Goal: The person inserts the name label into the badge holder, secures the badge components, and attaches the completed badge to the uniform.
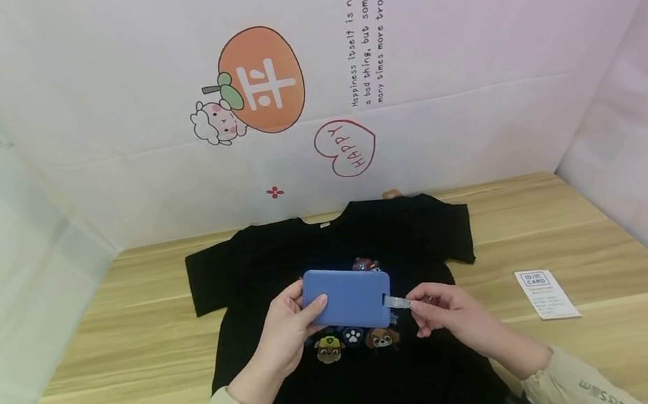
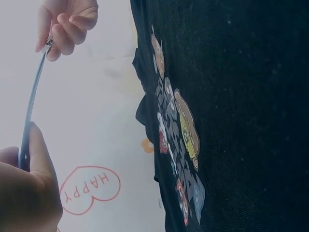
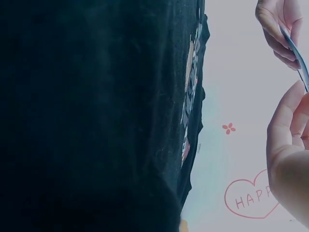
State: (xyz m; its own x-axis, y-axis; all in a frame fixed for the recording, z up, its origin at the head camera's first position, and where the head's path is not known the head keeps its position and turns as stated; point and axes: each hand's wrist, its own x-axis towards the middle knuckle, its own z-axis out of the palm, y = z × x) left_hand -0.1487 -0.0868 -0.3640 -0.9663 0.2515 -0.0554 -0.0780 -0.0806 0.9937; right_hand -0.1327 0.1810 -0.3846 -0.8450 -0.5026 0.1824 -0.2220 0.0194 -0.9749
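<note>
Two hands meet above a black T-shirt (image 1: 350, 367) spread flat on the wooden table (image 1: 135, 373). Nearest the camera are pale sleeves at both wrists. The left hand (image 1: 285, 339) grips the left end of a blue card holder (image 1: 348, 297), thumb curled over its front face and fingers wrapped behind it, so the holder is lifted off the cloth and sits over the shirt's chest. The left wrist view shows the holder edge-on as a thin blue line running from the thumb up toward the other hand. The right hand (image 1: 452, 312) pinches the small metal clip (image 1: 397, 302) that sticks out of the holder's right end, thumb and forefinger pressed together on it, the other fingers loosely curled beneath. Just below the holder, cartoon dog prints (image 1: 352, 342) show on the shirt. To the right, well apart, a white card (image 1: 546, 294) lies on the table. Beyond the shirt's collar rises a backdrop (image 1: 347, 149) with a heart reading HAPPY.
</note>
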